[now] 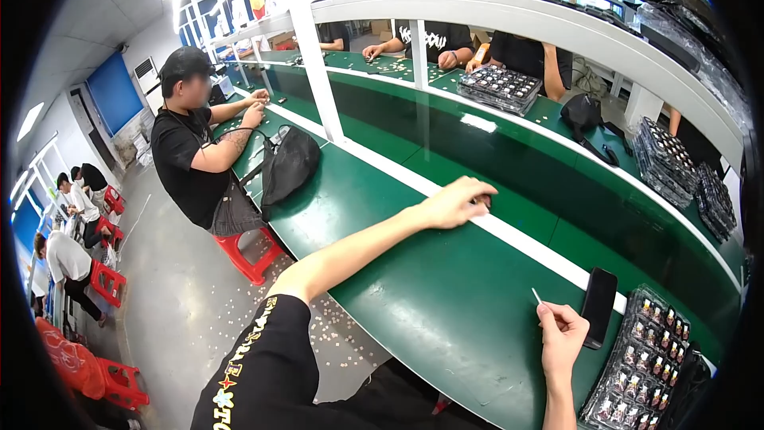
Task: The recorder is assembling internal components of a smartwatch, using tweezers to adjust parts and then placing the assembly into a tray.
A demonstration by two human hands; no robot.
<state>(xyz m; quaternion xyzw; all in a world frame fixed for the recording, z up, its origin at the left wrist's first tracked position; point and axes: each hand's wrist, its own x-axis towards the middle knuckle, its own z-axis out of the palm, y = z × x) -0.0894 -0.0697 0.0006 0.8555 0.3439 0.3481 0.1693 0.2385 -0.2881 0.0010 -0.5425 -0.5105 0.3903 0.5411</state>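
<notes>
Head view: right hand (561, 338) pinches a thin white stick (536, 296) above the green counter (446, 310).
Stick looks light, stiff, likely snappable; fingers grip its lower end. Left hand (458, 203) rests far out, fingers curled on something small and hidden.

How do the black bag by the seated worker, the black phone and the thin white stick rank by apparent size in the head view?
1. black bag, though farther away
2. black phone
3. thin white stick, in the right hand
</notes>
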